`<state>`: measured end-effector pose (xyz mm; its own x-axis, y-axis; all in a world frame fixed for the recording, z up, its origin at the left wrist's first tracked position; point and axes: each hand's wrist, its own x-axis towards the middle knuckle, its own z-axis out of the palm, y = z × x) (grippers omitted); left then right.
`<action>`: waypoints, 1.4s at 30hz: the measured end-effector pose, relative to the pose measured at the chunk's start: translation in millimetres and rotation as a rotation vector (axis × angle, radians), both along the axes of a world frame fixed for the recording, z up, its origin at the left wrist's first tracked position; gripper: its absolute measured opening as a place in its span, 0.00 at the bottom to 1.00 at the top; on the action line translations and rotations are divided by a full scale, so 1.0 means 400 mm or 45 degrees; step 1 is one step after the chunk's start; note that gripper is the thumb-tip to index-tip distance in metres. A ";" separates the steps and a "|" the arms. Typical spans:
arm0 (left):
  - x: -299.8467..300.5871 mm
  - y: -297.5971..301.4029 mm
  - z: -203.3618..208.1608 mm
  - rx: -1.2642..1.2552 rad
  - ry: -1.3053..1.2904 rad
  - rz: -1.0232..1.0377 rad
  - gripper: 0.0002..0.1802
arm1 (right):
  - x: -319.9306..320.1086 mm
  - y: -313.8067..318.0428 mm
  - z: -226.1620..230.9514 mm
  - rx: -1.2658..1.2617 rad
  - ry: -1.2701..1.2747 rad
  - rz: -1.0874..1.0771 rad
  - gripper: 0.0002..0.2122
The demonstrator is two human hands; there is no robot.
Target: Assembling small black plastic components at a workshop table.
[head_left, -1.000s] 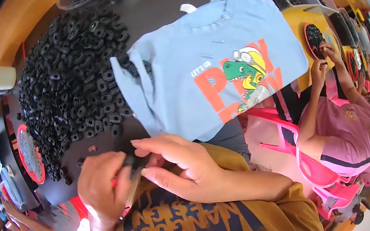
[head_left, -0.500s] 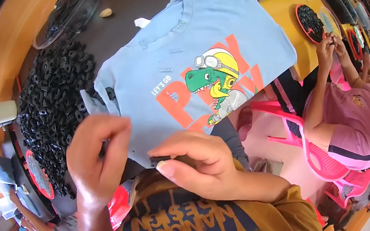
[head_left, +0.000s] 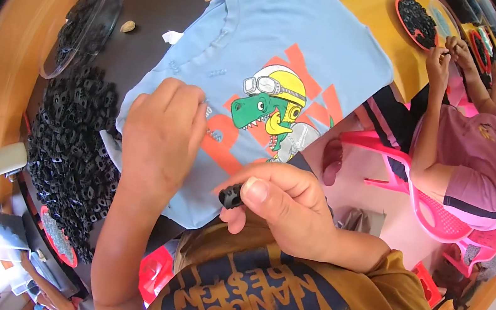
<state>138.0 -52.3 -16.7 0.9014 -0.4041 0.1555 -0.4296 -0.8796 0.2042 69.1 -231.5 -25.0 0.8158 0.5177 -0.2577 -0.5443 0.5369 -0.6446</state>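
Note:
My right hand (head_left: 294, 209) pinches a small black plastic piece (head_left: 230, 196) between thumb and fingers, held above my lap. Over a light blue T-shirt (head_left: 267, 18) spread on the table, my left hand (head_left: 162, 130) is lowered with its fingers curled together. Its fingertips are turned away, so whatever they pinch is hidden. Tiny metallic bits (head_left: 217, 73) lie in small groups on the shirt, near its neckline and beyond my left fingers. A big heap of black plastic pieces (head_left: 68, 149) sits left of the shirt.
A clear plastic tub (head_left: 107, 21) with more black pieces lies tilted behind the heap. A red-rimmed tray (head_left: 60, 236) stands at the lower left. To the right, a co-worker in a purple shirt (head_left: 482, 156) works beside a pink chair (head_left: 436, 216) and a tray of black pieces (head_left: 416, 21).
My left hand has moved up and away from my right hand, onto the shirt. My right hand has turned and lifted slightly, bringing the black piece into plainer sight.

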 end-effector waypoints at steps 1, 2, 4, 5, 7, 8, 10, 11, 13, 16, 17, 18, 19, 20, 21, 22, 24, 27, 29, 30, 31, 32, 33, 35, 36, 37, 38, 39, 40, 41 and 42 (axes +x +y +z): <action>-0.012 -0.001 0.006 -0.129 0.028 0.091 0.06 | 0.000 0.001 -0.002 0.037 -0.007 -0.006 0.13; -0.024 -0.003 0.009 -0.261 0.058 0.175 0.06 | 0.000 0.000 -0.003 0.035 -0.005 -0.006 0.13; -0.070 -0.001 0.040 -0.699 0.254 0.351 0.06 | -0.001 0.001 -0.004 0.023 -0.001 -0.020 0.13; -0.094 0.003 0.053 -0.811 0.324 0.396 0.06 | -0.003 0.005 -0.005 0.018 0.000 -0.021 0.13; -0.150 0.009 0.102 -1.070 0.492 0.479 0.06 | -0.010 0.020 0.008 0.027 0.053 -0.081 0.11; -0.169 0.009 0.114 -1.164 0.495 0.459 0.08 | -0.009 0.024 0.012 0.026 0.052 -0.070 0.11; -0.200 0.021 0.131 -1.249 0.560 0.418 0.09 | -0.008 0.027 0.016 -0.030 0.011 -0.015 0.11; -0.214 0.029 0.134 -1.274 0.564 0.401 0.10 | -0.012 0.032 0.017 -0.027 0.008 0.000 0.11; -0.240 0.035 0.135 -1.299 0.562 0.408 0.10 | -0.021 0.039 0.018 0.012 -0.046 0.064 0.11; -0.257 0.042 0.128 -1.352 0.566 0.417 0.09 | -0.029 0.050 0.025 0.010 -0.034 0.098 0.12; -0.263 0.048 0.126 -1.366 0.595 0.435 0.09 | -0.033 0.054 0.028 0.008 -0.036 0.107 0.12; -0.268 0.053 0.126 -1.381 0.625 0.453 0.09 | -0.037 0.056 0.032 0.004 -0.022 0.136 0.12; -0.274 0.052 0.127 -1.386 0.619 0.459 0.09 | -0.040 0.057 0.034 0.000 -0.008 0.164 0.13; -0.281 0.048 0.131 -1.483 0.686 0.520 0.09 | -0.044 0.058 0.032 -0.003 -0.011 0.173 0.13; -0.287 0.047 0.133 -1.581 0.755 0.580 0.09 | -0.048 0.059 0.026 0.000 -0.065 0.196 0.12; -0.291 0.053 0.135 -1.588 0.748 0.584 0.09 | -0.050 0.060 0.023 0.004 -0.119 0.219 0.11; -0.302 0.067 0.135 -1.678 0.839 0.601 0.10 | -0.053 0.069 0.023 -0.058 -0.223 0.220 0.11; -0.339 0.076 0.108 -1.571 0.670 0.600 0.10 | -0.046 0.084 0.022 -0.245 -0.599 0.233 0.10; -0.347 0.084 0.096 -1.304 0.436 0.437 0.11 | -0.041 0.086 0.025 -0.433 -0.891 0.242 0.10; -0.343 0.089 0.093 -1.171 0.309 0.318 0.11 | -0.043 0.085 0.033 -0.470 -0.887 0.282 0.10; -0.352 0.089 0.081 -1.182 0.260 0.307 0.12 | -0.047 0.088 0.037 -0.507 -0.884 0.324 0.10; -0.352 0.095 0.081 -1.138 0.255 0.247 0.13 | -0.053 0.093 0.029 -0.506 -0.905 0.325 0.11; -0.349 0.104 0.086 -1.096 0.255 0.183 0.13 | -0.060 0.098 0.025 -0.488 -0.910 0.363 0.11; -0.373 0.120 0.065 -1.015 0.130 0.163 0.15 | -0.070 0.111 0.018 -0.477 -0.668 0.442 0.12; -0.391 0.125 0.043 -1.066 0.015 0.167 0.15 | -0.070 0.115 0.010 -0.410 -0.721 0.479 0.13; -0.403 0.132 0.036 -1.137 -0.021 0.165 0.15 | -0.075 0.129 0.018 -0.405 -0.730 0.500 0.13; -0.407 0.144 0.035 -1.141 -0.029 0.182 0.15 | -0.080 0.140 0.024 -0.345 -0.619 0.508 0.13; -0.411 0.156 0.035 -1.125 -0.010 0.205 0.15 | -0.084 0.151 0.028 -0.288 -0.507 0.513 0.12; -0.415 0.167 0.035 -1.109 0.009 0.225 0.15 | -0.087 0.162 0.029 -0.291 -0.510 0.528 0.12; -0.423 0.177 0.029 -1.115 0.002 0.238 0.15 | -0.090 0.172 0.028 -0.282 -0.526 0.553 0.12; -0.432 0.185 0.022 -1.210 0.023 0.254 0.15 | -0.092 0.182 0.028 -0.273 -0.543 0.578 0.13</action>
<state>-34.7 21.8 -7.7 0.9452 0.0435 0.3235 -0.2801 -0.4008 0.8723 32.1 -158.6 -13.8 0.5822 0.8074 -0.0962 -0.3597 0.1497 -0.9210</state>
